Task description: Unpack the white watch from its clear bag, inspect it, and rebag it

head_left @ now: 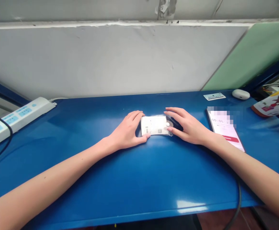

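Note:
A small flat packet (pixel 154 124), white with printed marks and a clear plastic edge, lies in the middle of the blue table. A pale round piece shows at its right end. My left hand (pixel 131 129) curves around the left end, thumb at the lower corner and fingers at the upper one. At the opposite end, my right hand (pixel 186 126) has its thumb against the round piece and its fingertips by the upper corner. Both hands grip the packet between thumb and fingers.
A phone (pixel 222 126) with a running timer lies beside my right forearm. Behind it are a printed card (pixel 214 96) and a white earbud case (pixel 241 94). A printed container (pixel 275 100) stands far right. At left are a power strip (pixel 21 115) and a black cable (pixel 10 134).

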`<state>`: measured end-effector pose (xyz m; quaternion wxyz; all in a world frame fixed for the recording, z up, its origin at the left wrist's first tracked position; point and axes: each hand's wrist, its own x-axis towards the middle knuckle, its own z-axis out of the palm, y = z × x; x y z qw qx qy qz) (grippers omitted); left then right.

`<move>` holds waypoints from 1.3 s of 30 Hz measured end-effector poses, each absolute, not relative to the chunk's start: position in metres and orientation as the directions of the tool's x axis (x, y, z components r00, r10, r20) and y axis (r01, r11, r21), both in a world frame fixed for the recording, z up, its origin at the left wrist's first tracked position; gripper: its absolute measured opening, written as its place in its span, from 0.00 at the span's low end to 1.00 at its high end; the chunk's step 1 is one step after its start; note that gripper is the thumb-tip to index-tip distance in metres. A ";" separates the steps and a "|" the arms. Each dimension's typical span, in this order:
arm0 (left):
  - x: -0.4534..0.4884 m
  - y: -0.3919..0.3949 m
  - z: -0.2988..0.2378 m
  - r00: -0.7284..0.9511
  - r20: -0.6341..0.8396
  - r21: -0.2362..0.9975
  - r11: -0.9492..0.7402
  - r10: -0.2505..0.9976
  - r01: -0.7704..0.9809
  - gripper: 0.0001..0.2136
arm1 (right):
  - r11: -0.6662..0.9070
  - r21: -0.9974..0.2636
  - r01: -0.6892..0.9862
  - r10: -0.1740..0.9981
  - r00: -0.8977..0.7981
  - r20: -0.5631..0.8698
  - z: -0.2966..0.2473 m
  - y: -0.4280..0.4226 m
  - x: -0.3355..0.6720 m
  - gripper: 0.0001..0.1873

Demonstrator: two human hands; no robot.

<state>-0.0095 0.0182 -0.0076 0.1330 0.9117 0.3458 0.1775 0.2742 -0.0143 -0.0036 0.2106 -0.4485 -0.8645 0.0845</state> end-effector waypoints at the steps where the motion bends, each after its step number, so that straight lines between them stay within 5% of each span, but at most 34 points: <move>1: -0.010 0.018 -0.008 0.696 0.225 0.353 -0.723 0.682 0.594 0.32 | 0.595 -0.320 0.738 0.803 -0.533 0.266 -0.004 -0.014 0.275 0.31; 8: -0.009 0.018 -0.007 0.692 0.201 0.282 -0.717 0.694 0.637 0.35 | 0.572 -0.271 0.774 0.818 -0.563 0.121 -0.005 -0.014 0.277 0.38; 27: -0.009 0.017 -0.005 0.672 0.188 0.313 -0.692 0.716 0.650 0.33 | 0.540 -0.231 0.809 0.839 -0.539 0.075 -0.006 -0.017 0.271 0.45; 39: -0.011 0.017 -0.006 0.691 0.191 0.285 -0.713 0.697 0.640 0.34 | 0.342 -0.432 0.835 0.929 -0.370 0.020 0.001 -0.025 0.259 0.42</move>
